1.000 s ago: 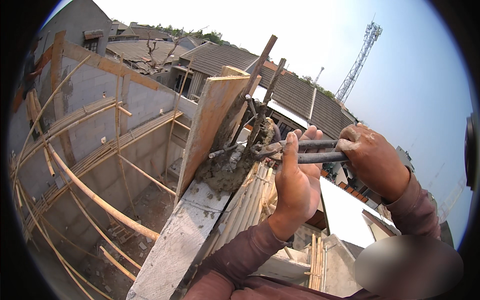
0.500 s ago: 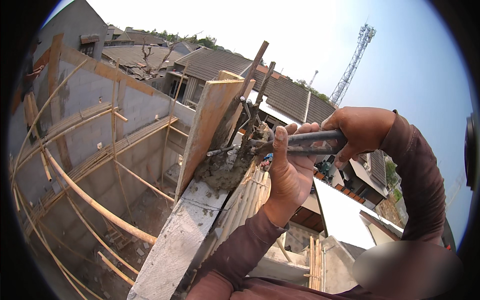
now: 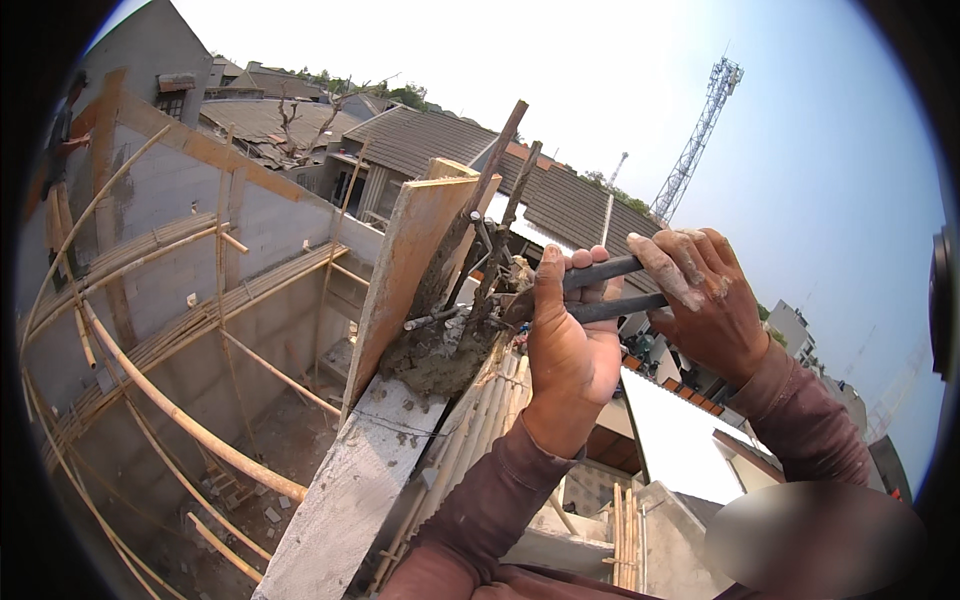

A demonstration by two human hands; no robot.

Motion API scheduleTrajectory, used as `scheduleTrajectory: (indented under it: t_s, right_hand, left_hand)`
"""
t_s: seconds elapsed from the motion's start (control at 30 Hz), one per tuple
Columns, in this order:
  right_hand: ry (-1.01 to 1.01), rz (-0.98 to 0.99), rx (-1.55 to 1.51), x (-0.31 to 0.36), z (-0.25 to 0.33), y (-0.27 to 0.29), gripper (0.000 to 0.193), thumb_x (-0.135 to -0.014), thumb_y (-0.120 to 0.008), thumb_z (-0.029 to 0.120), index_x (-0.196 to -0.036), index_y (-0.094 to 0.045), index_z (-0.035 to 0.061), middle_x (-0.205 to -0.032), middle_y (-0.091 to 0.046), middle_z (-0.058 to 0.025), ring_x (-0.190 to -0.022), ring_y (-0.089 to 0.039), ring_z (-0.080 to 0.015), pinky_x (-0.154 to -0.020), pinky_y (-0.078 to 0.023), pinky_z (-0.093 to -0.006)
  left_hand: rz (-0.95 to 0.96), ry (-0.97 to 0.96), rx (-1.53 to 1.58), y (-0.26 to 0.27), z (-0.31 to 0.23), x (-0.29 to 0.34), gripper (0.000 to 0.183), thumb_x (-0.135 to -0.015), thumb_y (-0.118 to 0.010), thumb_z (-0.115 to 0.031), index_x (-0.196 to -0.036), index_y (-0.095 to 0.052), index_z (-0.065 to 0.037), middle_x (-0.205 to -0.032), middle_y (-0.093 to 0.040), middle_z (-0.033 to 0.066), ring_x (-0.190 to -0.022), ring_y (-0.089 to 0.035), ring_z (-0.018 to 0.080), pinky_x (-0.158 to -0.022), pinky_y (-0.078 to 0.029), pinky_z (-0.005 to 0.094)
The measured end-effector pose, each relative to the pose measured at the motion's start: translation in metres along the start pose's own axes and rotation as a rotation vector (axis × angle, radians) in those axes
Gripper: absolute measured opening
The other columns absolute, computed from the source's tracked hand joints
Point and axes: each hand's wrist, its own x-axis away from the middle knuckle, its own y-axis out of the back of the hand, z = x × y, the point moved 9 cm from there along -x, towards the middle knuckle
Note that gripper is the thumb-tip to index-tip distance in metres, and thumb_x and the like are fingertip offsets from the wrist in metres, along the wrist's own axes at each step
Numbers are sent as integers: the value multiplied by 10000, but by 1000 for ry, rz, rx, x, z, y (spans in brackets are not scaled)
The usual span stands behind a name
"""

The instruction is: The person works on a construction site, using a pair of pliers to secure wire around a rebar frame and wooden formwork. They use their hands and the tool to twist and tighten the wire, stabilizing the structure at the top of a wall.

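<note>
A pair of dark steel pincers (image 3: 612, 269) lies across my two hands, its jaws against the mortar-caked upright steel bars (image 3: 492, 255) at the column top. My left hand (image 3: 574, 345) holds it near the jaws, thumb up and fingers behind the two handles. My right hand (image 3: 702, 295) is at the handle ends, with fingers over the upper handle and the thumb by the lower one. The handles stand slightly apart. Wet grey mortar (image 3: 432, 362) surrounds the foot of the bars. Whatever the jaws bite on is too small to make out.
A plywood board (image 3: 412, 265) stands left of the bars. Below runs a pale concrete beam (image 3: 345, 500), with bundled bamboo poles (image 3: 472, 425) on its right. Bamboo scaffolding (image 3: 190, 400) crosses a deep drop at left. Another person (image 3: 62, 150) is at the far left.
My right hand has turned over and shifted its hold, now showing its back with the fingers laid over the handle ends. The handles have spread a little. My left hand stays near the jaws.
</note>
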Motion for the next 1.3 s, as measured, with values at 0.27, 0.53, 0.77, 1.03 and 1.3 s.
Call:
scheduleTrajectory:
  t_s: [0.27, 0.53, 0.77, 1.03, 1.3]
  right_hand:
    - [70, 49, -187, -17, -31, -65, 284, -836, -721, 370, -940, -646, 117, -768, -620, -30, -711, -644, -231, -619, -526, -377]
    - [-24, 692, -772, -21, -36, -134, 194, -819, -779, 236, -898, -747, 62, -710, -684, -124, -659, -645, -324, -640, -508, -398]
    - [-219, 1411, -843, -13, -44, -164, 265, -863, -791, 317, -813, -741, 61, -658, -669, -4, -578, -633, -95, -551, -525, -237]
    - [-331, 1426, -978, -5, -46, -162, 257, -817, -827, 279, -820, -730, 41, -688, -685, -12, -594, -642, -100, -531, -516, -241]
    - [-84, -237, -90, 23, -18, -75, 442, -778, -759, 172, -1192, -608, 145, -1065, -629, -27, -1042, -607, -224, -953, -453, -403]
  left_hand:
    - [-26, -106, -105, 9, -12, -8, 380, -986, -638, -336, -1208, -478, -72, -1173, -561, 72, -1170, -557, 196, -1076, -449, 447]
    - [-53, -105, -358, 29, -5, -5, 567, -948, -640, -500, -1305, -446, -106, -1284, -506, 65, -1276, -460, 173, -1185, -143, 433]
    - [102, -156, -294, 24, -8, -17, 444, -934, -689, -431, -1195, -532, -108, -1168, -612, 66, -1181, -564, 177, -1132, -360, 406]
    - [206, -111, -249, 11, -5, -25, 308, -949, -668, -331, -1086, -606, -62, -1101, -652, 93, -1087, -612, 184, -1030, -478, 358]
    - [155, -127, -241, 14, -7, -22, 261, -943, -672, -307, -1048, -585, -84, -1070, -650, 77, -1043, -610, 172, -986, -485, 343]
